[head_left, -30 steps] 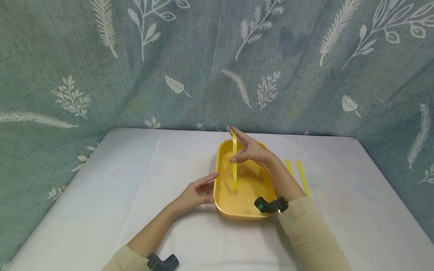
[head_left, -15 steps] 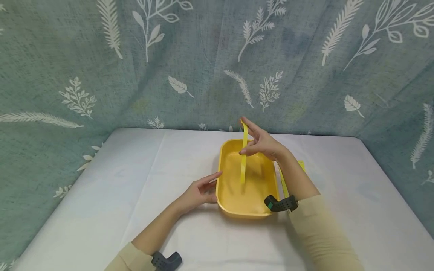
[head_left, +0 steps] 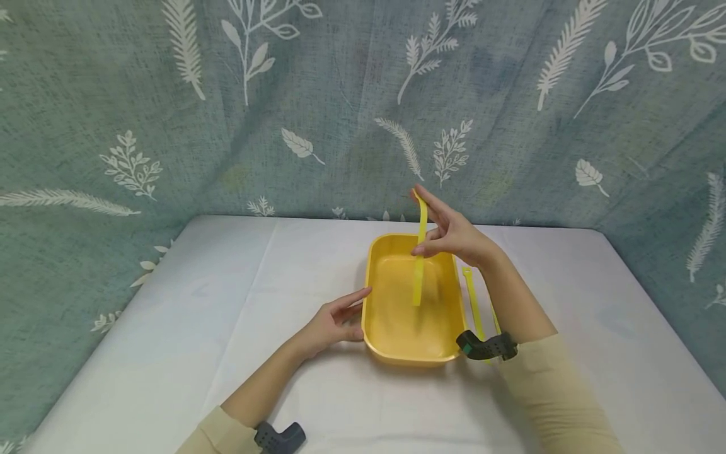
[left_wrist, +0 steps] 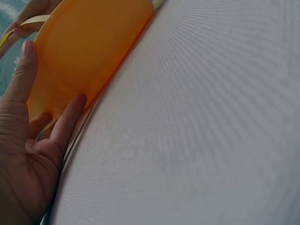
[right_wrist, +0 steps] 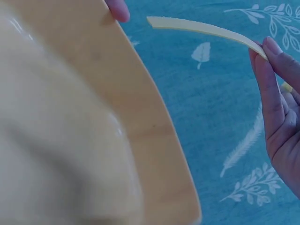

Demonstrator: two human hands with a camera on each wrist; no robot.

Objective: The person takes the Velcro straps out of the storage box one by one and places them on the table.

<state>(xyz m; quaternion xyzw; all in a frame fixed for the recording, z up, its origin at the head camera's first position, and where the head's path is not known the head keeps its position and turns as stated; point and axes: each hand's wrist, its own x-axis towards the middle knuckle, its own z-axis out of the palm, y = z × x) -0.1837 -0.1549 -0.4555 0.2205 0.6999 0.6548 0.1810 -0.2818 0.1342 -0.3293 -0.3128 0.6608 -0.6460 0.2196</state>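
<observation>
My right hand [head_left: 459, 239] pinches a flat yellow strap [head_left: 418, 284], which hangs down over the tray. Its top end bends at the raised forefinger, and the lower end is free. In the right wrist view the strap [right_wrist: 201, 27] curves out from between thumb and finger. A yellow tray [head_left: 391, 321] with rounded corners stands on the white table. At its left side my left hand [head_left: 331, 325] touches the rim and wall with spread, fairly straight fingers. The left wrist view shows those fingers [left_wrist: 70, 119] against the tray's outer wall [left_wrist: 93, 47].
To the right of the tray a second yellow strap [head_left: 472, 296] lies on the white table [head_left: 255, 271]. Another strap [head_left: 495, 315] beside it is mostly hidden by my right forearm. A green leaf-patterned cloth [head_left: 340, 94] rises behind the table.
My right hand has moved right and slightly up with the strap, from the tray's left part towards its right side. The left hand keeps its place against the tray.
</observation>
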